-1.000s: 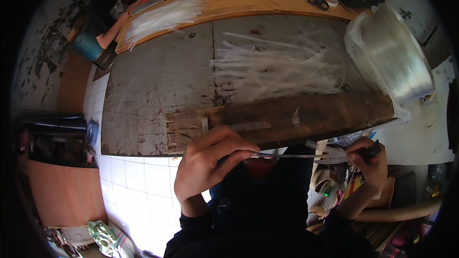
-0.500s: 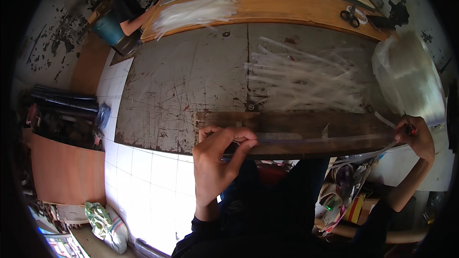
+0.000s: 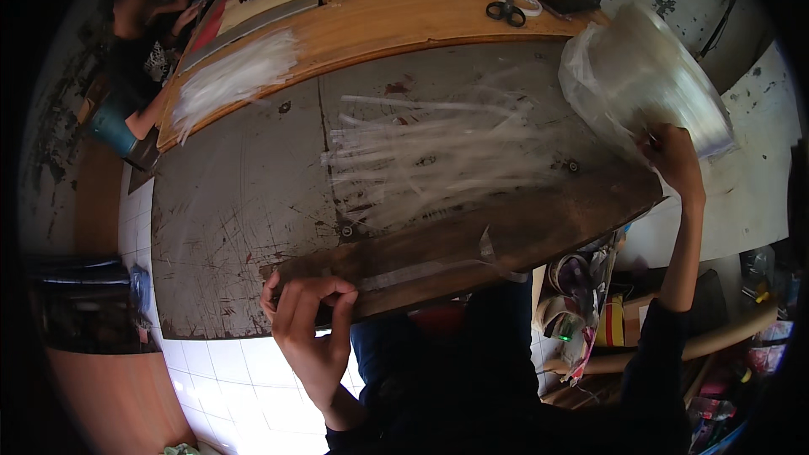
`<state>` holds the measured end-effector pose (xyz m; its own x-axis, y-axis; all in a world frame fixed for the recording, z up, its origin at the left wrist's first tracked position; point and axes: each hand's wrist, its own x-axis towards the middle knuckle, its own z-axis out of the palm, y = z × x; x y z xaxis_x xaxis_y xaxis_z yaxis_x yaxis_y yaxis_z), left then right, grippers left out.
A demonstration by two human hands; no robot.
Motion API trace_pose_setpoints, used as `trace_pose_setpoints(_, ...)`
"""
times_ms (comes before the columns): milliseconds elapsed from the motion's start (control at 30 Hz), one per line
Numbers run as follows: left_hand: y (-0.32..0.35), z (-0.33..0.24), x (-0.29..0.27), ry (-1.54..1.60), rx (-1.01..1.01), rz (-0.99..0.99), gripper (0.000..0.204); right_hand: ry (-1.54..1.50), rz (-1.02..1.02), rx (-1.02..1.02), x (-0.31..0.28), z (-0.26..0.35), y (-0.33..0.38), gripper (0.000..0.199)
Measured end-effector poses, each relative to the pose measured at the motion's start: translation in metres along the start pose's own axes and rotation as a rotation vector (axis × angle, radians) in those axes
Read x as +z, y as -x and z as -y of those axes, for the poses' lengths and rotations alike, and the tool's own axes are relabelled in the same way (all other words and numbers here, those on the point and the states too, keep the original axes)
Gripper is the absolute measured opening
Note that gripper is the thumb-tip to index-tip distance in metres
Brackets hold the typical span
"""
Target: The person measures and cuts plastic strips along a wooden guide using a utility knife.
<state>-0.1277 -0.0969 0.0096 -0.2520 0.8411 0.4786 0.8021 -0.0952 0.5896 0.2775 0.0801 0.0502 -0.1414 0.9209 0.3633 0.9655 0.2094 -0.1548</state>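
Note:
My left hand (image 3: pixel 310 320) is pinched at the left end of a dark brown wooden board (image 3: pixel 556 211) along the table's near edge. A thin clear plastic strip (image 3: pixel 516 275) lies along the board, running from the pinched fingers and jutting over the near edge. My right hand (image 3: pixel 677 164) is raised at the lower side of a big roll of clear plastic strip (image 3: pixel 661 76), with closed fingers. What they hold is hidden and blurred. Many cut clear strips (image 3: pixel 438 147) lie loosely piled on the worn grey tabletop (image 3: pixel 236 177) beyond the board.
A wooden ledge (image 3: pixel 371 29) at the back bears another bundle of clear strips (image 3: pixel 236 76), black-handled scissors (image 3: pixel 506 10), a white tape ring (image 3: pixel 527 4) and a phone (image 3: pixel 569 4). A person (image 3: pixel 139 42) sits at the far left. Clutter (image 3: pixel 581 286) stands below the right edge.
My right hand has moved up and away from the board's right end to the roll. The strip no longer stretches between my hands. The whole view has shifted and turned.

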Motion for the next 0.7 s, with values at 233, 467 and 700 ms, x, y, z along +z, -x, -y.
trace_pose_setpoints(233,-0.001,0.0,-0.001,0.005,0.023,0.036,0.01,0.394,-0.102,0.046,0.019,-0.011,-0.014,0.011)
trace_pose_setpoints(467,-0.001,-0.002,-0.002,0.009,0.009,0.045,0.01,0.482,-0.019,0.043,0.032,0.014,-0.017,0.009)
trace_pose_setpoints(700,-0.002,-0.001,-0.004,0.049,0.018,0.07,0.009,-0.024,-0.338,0.076,-0.013,0.031,-0.009,0.008)
